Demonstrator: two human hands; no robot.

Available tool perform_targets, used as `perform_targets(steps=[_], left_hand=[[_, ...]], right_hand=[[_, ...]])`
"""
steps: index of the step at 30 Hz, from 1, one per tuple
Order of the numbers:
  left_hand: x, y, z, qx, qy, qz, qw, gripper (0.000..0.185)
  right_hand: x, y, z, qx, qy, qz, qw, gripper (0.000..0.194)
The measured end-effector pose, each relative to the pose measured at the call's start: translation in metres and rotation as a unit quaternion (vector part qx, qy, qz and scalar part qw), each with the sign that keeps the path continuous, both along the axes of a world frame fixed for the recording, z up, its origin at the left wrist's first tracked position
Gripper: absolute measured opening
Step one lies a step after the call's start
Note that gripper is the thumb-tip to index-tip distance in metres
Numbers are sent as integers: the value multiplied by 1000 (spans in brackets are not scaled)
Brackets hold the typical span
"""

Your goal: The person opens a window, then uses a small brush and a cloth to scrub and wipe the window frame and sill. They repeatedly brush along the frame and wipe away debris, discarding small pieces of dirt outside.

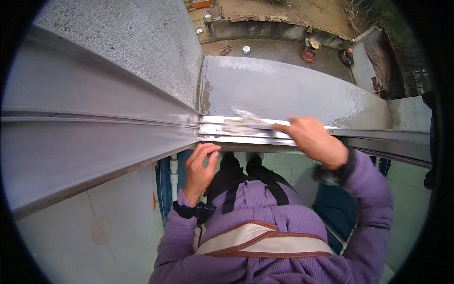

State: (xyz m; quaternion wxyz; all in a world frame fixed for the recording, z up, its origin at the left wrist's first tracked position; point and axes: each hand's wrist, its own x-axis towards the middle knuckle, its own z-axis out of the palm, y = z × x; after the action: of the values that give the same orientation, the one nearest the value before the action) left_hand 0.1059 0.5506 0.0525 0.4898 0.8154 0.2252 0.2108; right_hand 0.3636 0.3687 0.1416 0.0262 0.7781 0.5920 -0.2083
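Note:
My right hand (310, 138) grips the handle of a brush-like tool (244, 124), whose pale head is blurred, so its exact kind is unclear. The head lies over the metal window track (212, 130) of the sill, near its left corner. Thumb and fingers curled towards each other, my left hand (203, 168) is just below the inner edge of the track; nothing shows between its fingertips. Beyond the track, the grey outer ledge (269, 85) has wet patches at its left and right ends.
Left stands a metal window frame (106, 131) against a rough wall (134, 46). Another frame section (390, 136) lies right. Below outside are a yard wall (255, 33), a small bucket (246, 49) and a brown basin (308, 55). A white pipe (173, 175) runs beneath the sill indoors.

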Motion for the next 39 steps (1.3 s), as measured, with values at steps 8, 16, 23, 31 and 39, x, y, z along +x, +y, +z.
perform_targets(steps=[8, 16, 23, 31, 39], left_hand=[[7, -6, -1, 40, -16, -24, 999, 14], [31, -13, 11, 1, -28, -78, 997, 16], [35, -20, 7, -19, -46, -141, 989, 19], [46, -16, 12, 28, -50, -145, 988, 18], [107, -41, 17, 94, -55, -260, 959, 30]], right_hand=[[-31, 52, -33, 58, 42, 19, 997, 38], [17, -50, 12, -73, -76, -40, 994, 43], [18, -53, 42, -162, -212, 40, 963, 7], [17, -94, 38, -40, -216, -25, 975, 15], [10, -128, 21, -33, -210, -43, 976, 42]])
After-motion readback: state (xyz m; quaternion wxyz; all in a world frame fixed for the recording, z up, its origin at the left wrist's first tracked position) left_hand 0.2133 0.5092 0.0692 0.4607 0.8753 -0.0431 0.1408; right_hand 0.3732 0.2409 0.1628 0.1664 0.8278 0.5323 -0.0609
